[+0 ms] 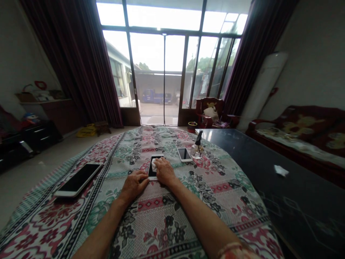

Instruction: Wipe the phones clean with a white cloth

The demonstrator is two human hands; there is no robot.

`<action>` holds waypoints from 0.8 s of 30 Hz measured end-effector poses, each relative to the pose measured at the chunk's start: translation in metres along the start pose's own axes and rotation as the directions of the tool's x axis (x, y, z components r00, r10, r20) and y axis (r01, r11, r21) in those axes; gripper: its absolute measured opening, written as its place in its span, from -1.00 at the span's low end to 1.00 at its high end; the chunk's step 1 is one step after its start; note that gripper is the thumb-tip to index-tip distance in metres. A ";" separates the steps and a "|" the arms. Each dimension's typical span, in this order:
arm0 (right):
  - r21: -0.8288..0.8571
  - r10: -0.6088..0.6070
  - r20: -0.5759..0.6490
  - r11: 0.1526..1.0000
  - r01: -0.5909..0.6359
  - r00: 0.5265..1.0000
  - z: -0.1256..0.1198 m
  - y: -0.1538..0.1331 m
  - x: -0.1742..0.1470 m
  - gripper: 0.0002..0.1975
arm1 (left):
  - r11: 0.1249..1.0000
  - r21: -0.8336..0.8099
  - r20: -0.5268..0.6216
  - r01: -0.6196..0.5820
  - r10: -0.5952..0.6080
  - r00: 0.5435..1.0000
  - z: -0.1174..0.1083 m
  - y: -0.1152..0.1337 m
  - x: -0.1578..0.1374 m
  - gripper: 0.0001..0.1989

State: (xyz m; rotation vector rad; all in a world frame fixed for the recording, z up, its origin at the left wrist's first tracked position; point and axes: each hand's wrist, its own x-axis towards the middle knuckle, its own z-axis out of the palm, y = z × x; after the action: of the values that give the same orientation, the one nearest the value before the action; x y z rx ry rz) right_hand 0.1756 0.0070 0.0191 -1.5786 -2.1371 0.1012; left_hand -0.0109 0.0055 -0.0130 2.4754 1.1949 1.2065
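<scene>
White tissue point(153, 165) gripped, R hand point(165, 170), on phone point(152, 173); L hand point(134, 183) at edge, grip unclear.

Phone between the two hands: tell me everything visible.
The white-bordered rectangular phone lies flat, face up, on the floral pink, green and white tablecloth, long side pointing away from the person. Its screen looks dark and glassy. The left hand appears to touch its near left corner; the right hand holds crumpled white tissue or cloth against it, hiding part.
</scene>
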 end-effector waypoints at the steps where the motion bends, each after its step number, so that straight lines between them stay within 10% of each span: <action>1: -0.004 0.038 -0.015 0.999 -0.038 0.999 -0.001 0.004 0.003 -0.59 | 1.000 0.004 -0.003 0.003 -0.003 1.000 0.000 0.000 0.000 -0.88; 15: -0.066 -0.029 0.027 0.997 0.031 0.999 0.014 -0.015 0.038 -0.69 | 0.998 0.045 0.034 -0.037 0.035 0.999 -0.002 0.004 0.001 -0.86; 24: -0.077 0.115 -0.055 0.990 -0.119 0.992 -0.002 0.024 0.029 -0.64 | 0.998 0.053 0.019 -0.014 0.013 1.000 -0.001 0.004 0.001 -0.87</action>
State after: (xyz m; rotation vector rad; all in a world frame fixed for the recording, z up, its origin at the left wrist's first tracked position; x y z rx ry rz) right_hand 0.1912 0.0415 0.0228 -1.7338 -2.0326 0.0139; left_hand -0.0091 0.0029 -0.0099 2.5310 1.2238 1.1675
